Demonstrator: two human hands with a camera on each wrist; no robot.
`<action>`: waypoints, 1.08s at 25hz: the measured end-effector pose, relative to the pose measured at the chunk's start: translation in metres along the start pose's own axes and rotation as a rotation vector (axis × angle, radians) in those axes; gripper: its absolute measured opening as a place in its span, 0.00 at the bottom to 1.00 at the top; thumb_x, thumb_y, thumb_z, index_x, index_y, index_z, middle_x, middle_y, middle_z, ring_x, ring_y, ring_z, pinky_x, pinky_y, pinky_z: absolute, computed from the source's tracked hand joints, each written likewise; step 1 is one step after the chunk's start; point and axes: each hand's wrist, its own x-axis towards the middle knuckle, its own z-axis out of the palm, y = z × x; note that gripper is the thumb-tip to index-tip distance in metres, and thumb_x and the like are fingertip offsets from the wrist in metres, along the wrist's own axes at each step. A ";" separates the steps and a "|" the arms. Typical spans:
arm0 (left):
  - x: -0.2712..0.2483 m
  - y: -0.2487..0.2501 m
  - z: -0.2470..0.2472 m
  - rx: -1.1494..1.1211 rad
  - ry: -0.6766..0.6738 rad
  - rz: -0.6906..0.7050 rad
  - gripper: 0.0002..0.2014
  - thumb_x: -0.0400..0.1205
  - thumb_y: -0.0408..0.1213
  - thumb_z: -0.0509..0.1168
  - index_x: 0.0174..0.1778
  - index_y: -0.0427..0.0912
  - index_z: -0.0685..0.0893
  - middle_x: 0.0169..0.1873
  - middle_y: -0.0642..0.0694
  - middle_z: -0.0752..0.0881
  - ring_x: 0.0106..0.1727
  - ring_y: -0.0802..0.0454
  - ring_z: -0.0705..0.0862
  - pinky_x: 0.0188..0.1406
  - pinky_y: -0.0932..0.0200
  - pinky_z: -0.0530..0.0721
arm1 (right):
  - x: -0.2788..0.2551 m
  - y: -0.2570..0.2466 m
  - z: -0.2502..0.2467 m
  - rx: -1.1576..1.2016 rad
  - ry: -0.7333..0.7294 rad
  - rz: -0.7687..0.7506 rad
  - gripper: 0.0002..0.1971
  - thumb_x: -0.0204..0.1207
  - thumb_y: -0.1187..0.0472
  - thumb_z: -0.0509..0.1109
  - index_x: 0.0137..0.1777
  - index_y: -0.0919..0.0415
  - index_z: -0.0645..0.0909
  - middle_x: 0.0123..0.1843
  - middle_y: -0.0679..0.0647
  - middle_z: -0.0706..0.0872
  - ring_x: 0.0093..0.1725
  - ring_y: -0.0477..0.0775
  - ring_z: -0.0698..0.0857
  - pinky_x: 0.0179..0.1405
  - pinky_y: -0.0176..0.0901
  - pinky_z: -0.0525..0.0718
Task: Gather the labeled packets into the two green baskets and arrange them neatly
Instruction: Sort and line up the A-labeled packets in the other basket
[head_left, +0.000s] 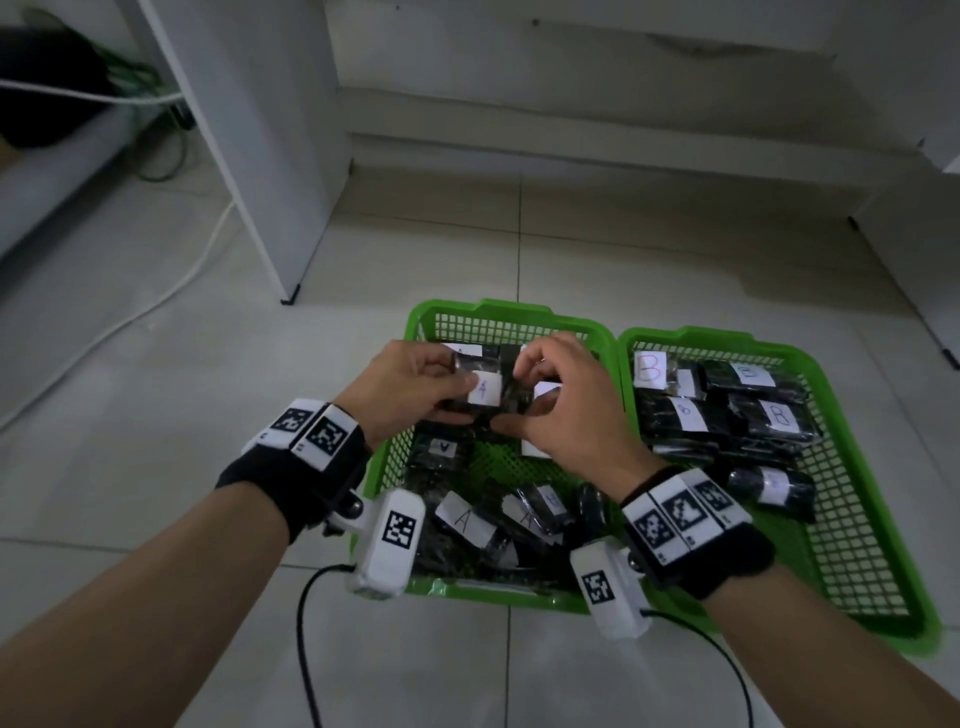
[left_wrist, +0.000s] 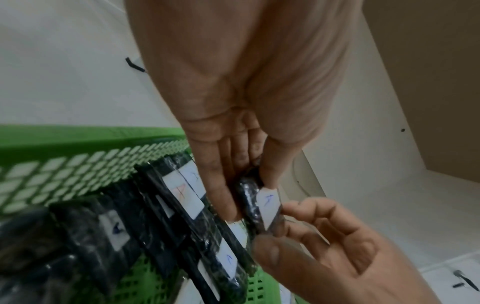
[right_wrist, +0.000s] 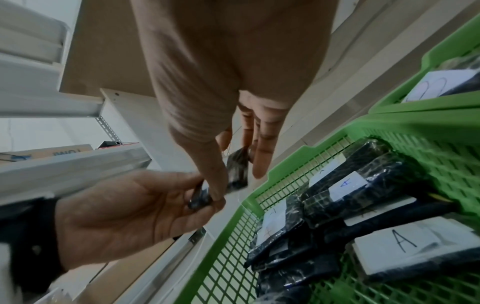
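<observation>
Two green baskets lie side by side on the tiled floor. The left basket (head_left: 426, 317) holds several black packets (head_left: 462, 519) with white A labels. The right basket (head_left: 696, 335) holds black B-labelled packets (head_left: 779, 415). Above the far half of the left basket, both hands hold one black A packet (head_left: 485, 389). My left hand (head_left: 457, 397) pinches its left end, thumb on top. My right hand (head_left: 514, 400) pinches its right end between thumb and fingers. The left wrist view shows this packet (left_wrist: 262, 205) and its label in the left hand (left_wrist: 249, 199). It (right_wrist: 235, 174) appears in the right wrist view too.
A white cabinet panel (head_left: 270, 156) stands on the floor beyond and left of the baskets. A white cable (head_left: 156, 306) runs across the tiles at left. Black leads (head_left: 306, 649) trail from the wrist cameras near me. More white furniture stands behind and to the right.
</observation>
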 end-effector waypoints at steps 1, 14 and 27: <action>0.000 -0.003 -0.008 0.005 0.037 0.010 0.12 0.82 0.27 0.69 0.57 0.21 0.82 0.45 0.32 0.89 0.44 0.47 0.90 0.47 0.51 0.92 | 0.002 0.001 -0.001 0.010 -0.013 0.029 0.23 0.60 0.62 0.89 0.47 0.52 0.78 0.51 0.47 0.82 0.45 0.47 0.85 0.38 0.42 0.88; 0.004 -0.056 -0.051 -0.033 0.350 -0.003 0.09 0.82 0.25 0.68 0.57 0.31 0.83 0.50 0.34 0.91 0.50 0.40 0.91 0.55 0.48 0.89 | 0.029 -0.010 0.077 -0.617 -0.724 -0.110 0.05 0.72 0.67 0.75 0.44 0.62 0.81 0.40 0.55 0.82 0.39 0.57 0.83 0.24 0.40 0.71; 0.005 -0.033 -0.031 0.434 0.169 0.098 0.20 0.73 0.27 0.75 0.57 0.50 0.82 0.48 0.43 0.86 0.40 0.45 0.91 0.42 0.46 0.92 | 0.017 0.026 -0.046 0.159 -0.218 0.428 0.03 0.70 0.73 0.81 0.41 0.69 0.91 0.47 0.59 0.93 0.43 0.53 0.94 0.44 0.47 0.94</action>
